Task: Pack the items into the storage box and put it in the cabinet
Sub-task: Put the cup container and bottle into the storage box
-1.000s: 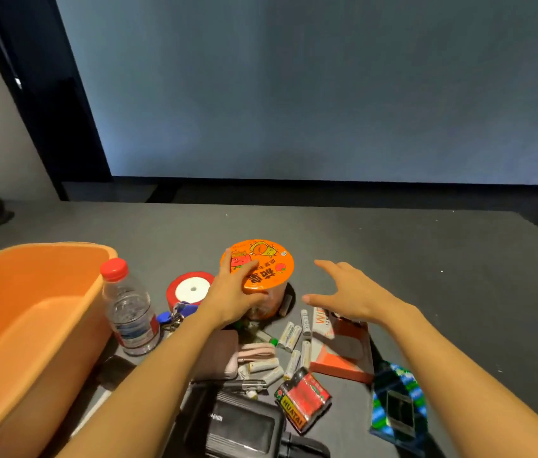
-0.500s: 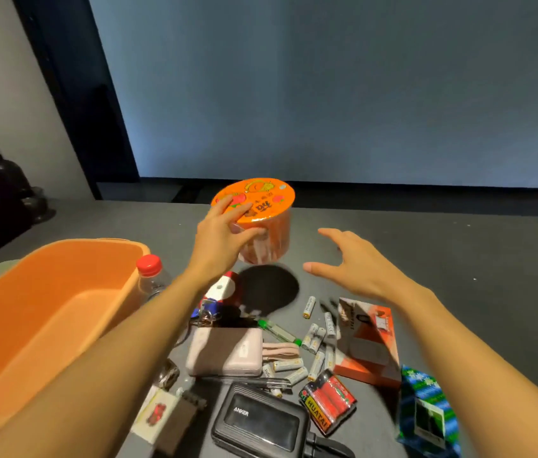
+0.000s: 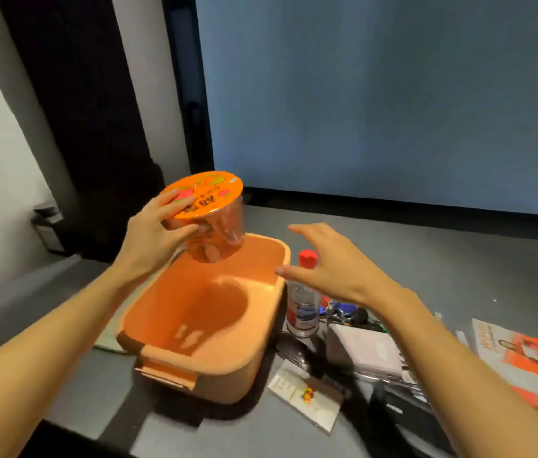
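My left hand [image 3: 153, 234] grips a round clear tub with an orange printed lid [image 3: 209, 213], tilted, in the air above the far end of the orange storage box [image 3: 254, 345]. The box is open, with nothing visible inside, and a latch on its near end. My right hand [image 3: 330, 262] hovers open, fingers spread, over the box's right rim and in front of a water bottle with a red cap [image 3: 304, 299].
Right of the box on the grey table [image 3: 426, 256] lie a pink power bank [image 3: 363, 352], an orange-and-white carton [image 3: 518, 358], a white card [image 3: 307, 401], and dark blurred items. A dark doorway and a large screen stand behind.
My left hand has lifted the tub off the table and carried it left over the storage box. My right hand has followed, staying open. The view has swung left.
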Available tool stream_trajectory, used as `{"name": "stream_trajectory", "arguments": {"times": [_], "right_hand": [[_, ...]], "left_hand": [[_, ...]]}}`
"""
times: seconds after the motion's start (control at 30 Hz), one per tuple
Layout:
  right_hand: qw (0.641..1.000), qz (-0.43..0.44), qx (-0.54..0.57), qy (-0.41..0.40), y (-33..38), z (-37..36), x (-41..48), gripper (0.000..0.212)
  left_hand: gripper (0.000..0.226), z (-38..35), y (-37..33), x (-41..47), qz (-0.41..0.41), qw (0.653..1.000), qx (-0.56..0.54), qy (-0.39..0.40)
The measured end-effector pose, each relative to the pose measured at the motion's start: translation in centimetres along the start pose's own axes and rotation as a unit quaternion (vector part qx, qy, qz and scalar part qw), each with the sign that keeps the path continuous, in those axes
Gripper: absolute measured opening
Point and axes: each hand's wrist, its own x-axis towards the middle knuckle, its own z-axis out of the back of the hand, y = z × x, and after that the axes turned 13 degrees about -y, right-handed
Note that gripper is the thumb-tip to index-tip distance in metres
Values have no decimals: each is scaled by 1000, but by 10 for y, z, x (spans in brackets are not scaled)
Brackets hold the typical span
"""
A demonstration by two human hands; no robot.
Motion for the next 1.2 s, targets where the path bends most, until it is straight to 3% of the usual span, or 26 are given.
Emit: {"name": "stream_trajectory", "arguments": {"times": [0.1,0.27,0.47,0.6,0.67,0.77,0.83,0.97,1.07,1.13,1.2], "right_hand": [[999,-25,-21,32,18,-44,-6,80],[994,-81,-46,57,32,-91,-22,79],[990,-107,-75,53,33,-105,-30,79],[988,-132,-69,51,32,-104,-32,83],[988,-135,-63,47,31,-105,-33,83],[989,-135,-55,32,29,-106,-33,82],[989,-134,-50,28,28,-107,-33,81],[989,-135,-51,29,26,-107,-34,80],[989,-126,-61,42,26,-106,-33,79],[992,-106,-52,35,27,-103,-33,77],[995,-78,-34,-59,26,-98,-31,68]], "left_hand": [[59,-3,38,-21,19,999,-38,29],[58,-28,68,-38,-19,988,-65,140],[63,-59,83,-42,-14,969,-37,243],[63,-65,88,-37,0,965,-13,261],[66,-63,94,-38,-57,959,56,273],[64,-60,100,-39,-219,922,203,247],[62,-60,99,-36,-262,902,251,235],[58,-66,98,-26,-202,911,263,245],[67,-68,99,-22,-158,923,213,277],[74,-65,100,-17,-110,939,126,299],[72,-58,102,-12,-2,960,-21,279]]}}
